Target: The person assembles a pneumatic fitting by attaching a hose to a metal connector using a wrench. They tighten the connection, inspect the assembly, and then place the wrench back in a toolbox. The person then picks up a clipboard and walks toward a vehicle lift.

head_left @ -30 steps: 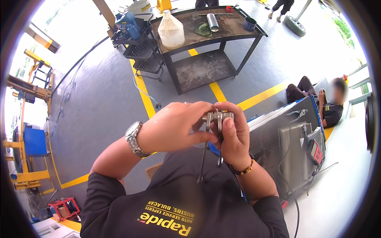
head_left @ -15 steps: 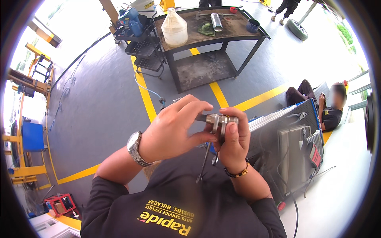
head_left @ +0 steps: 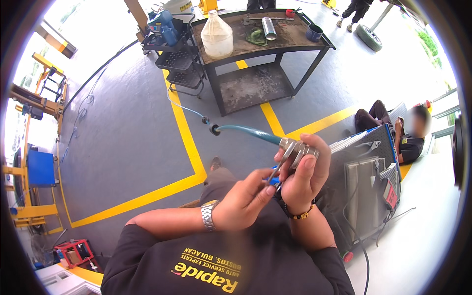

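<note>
A metal hose coupling (head_left: 310, 152) is held in the curled fingers of my right hand (head_left: 306, 183). From its left end runs a translucent blue hose (head_left: 250, 132) with a black round collar on it. My left hand (head_left: 244, 200) is closed on the shank of a wrench (head_left: 280, 167), whose upper end lies against the coupling. Another flat metal tool shows beside the wrench, partly hidden by my right fingers. I cannot tell how tightly either tool sits on the coupling.
Ahead stands a black metal workbench (head_left: 255, 52) with a white jug (head_left: 217, 37), a spray can (head_left: 269, 29) and a green rag. A tiered cart (head_left: 178, 60) adjoins it. A panelled cart (head_left: 366, 167) is close on my right, with a seated person (head_left: 410, 142) beyond.
My left hand has left the hose side of the coupling, moved down and taken the wrench shank. My right hand has shifted slightly right with the coupling. The hose now shows fully.
</note>
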Tool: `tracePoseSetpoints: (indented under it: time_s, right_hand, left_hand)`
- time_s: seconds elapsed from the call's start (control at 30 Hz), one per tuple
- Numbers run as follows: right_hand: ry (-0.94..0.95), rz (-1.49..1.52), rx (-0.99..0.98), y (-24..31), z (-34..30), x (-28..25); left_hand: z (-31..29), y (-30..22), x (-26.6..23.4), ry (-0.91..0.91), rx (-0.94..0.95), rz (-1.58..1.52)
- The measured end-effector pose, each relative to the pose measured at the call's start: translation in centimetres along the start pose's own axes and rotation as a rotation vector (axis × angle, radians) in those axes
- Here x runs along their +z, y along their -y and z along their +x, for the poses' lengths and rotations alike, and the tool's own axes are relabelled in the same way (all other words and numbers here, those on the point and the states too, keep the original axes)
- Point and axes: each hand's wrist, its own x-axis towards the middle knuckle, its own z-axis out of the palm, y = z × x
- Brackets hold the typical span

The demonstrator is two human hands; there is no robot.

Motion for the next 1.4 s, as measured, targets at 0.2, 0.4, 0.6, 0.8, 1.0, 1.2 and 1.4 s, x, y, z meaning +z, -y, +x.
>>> tracePoseSetpoints:
  time_s: [0.2,0.4,0.6,0.8,1.0,1.2,1.4]
  right_hand:
    - [-0.185,0.287,0.154,-1.0,0.5,0.1]
    - [-0.093,0.092,0.016,-2.0,0.7,-1.1]
    - [0.042,-0.339,-0.324,-3.5,-0.5,-2.2]
    - [0.193,-0.388,-0.436,-3.1,-1.0,-2.8]
    - [0.276,-0.437,-0.449,-3.1,-1.6,-3.4]
    - [0.294,-0.385,-0.452,-3.4,-1.5,-3.2]
    - [0.301,-0.452,-0.449,-3.3,-1.5,-3.1]
  left_hand:
    - [0.8,-1.0,-1.2,-0.098,0.148,0.288]
    - [-1.2,0.9,-2.8,-0.009,0.044,0.347]
    - [-2.0,-5.5,-5.7,-0.038,0.145,0.732]
    - [-0.8,-9.2,-7.6,0.219,0.014,0.94]
    - [0.9,-12.1,-7.8,0.381,-0.122,1.086]
    - [2.2,-13.3,-7.4,0.471,-0.233,1.17]
    - [3.7,-13.1,-6.6,0.564,-0.293,1.187]
